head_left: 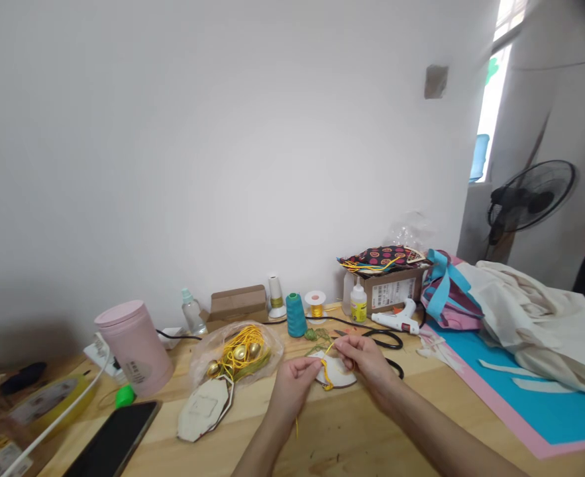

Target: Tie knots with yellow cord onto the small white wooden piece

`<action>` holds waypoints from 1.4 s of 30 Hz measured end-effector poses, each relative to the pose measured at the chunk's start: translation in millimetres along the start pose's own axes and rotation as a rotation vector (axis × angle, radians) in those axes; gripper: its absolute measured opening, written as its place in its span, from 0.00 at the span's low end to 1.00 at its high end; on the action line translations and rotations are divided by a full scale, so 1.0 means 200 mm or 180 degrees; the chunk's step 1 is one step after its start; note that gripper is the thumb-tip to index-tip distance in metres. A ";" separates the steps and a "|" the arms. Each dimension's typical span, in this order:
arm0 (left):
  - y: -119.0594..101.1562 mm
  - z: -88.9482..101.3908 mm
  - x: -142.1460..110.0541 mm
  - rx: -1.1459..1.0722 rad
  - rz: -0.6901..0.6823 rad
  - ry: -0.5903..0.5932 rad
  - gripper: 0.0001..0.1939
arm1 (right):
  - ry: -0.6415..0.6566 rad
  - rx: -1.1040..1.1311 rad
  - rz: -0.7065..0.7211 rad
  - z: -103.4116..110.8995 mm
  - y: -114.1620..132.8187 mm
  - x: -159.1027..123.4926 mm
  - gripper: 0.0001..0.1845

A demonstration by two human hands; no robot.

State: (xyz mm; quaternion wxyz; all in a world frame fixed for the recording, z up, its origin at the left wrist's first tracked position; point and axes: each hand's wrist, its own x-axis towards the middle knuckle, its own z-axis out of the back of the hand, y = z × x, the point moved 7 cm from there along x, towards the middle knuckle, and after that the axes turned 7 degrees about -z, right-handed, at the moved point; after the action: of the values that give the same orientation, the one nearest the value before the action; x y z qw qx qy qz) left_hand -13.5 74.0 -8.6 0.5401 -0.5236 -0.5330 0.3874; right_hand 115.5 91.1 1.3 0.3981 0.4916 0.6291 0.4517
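Observation:
Between my hands runs a yellow cord (327, 379), partly looped and hanging in a small tangle. My left hand (295, 384) pinches one part of it, and a loose end dangles below that wrist. The fingertips of my right hand (364, 361) are closed on the cord's upper part, to the right of the left hand. Behind and beneath the cord lies a white rounded piece (342, 376) on the table, partly covered by my hands. Black-handled scissors (389, 340) lie just beyond my right hand.
A plastic bag of yellow cords and gold bells (240, 351) lies left, near pale octagonal pieces (203, 407). A teal thread cone (296, 317), a glue bottle (358, 305) and a glue gun (396, 320) stand or lie behind. A phone (116, 440) and pink canister (136, 348) are far left.

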 end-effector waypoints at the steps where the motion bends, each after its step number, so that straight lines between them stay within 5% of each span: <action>1: 0.00 0.00 0.00 0.0052 -0.0002 0.0018 0.13 | -0.0029 -0.0020 0.0009 0.00 0.00 0.00 0.15; 23: -0.06 -0.03 -0.02 0.0812 -0.0259 -0.0035 0.10 | -0.0338 -0.0312 0.0110 0.04 0.04 0.01 0.11; 29: -0.06 0.00 -0.02 0.0515 -0.0316 -0.0132 0.10 | -0.0188 -0.0366 -0.0029 0.04 0.04 0.00 0.11; 36: -0.08 0.04 0.00 0.0659 -0.0544 -0.0395 0.09 | 0.0958 0.0972 -0.1269 -0.06 -0.06 -0.04 0.09; 42: -0.10 0.02 -0.01 0.0731 -0.0607 -0.0336 0.09 | 0.1220 0.0970 -0.1354 -0.12 -0.04 -0.10 0.11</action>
State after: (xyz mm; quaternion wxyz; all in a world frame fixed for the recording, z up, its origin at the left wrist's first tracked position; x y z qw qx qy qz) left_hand -19.9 69.9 9.4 0.6021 -0.3843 -0.5600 0.4197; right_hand 94.8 67.0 1.3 0.2797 0.3091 0.8416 0.3433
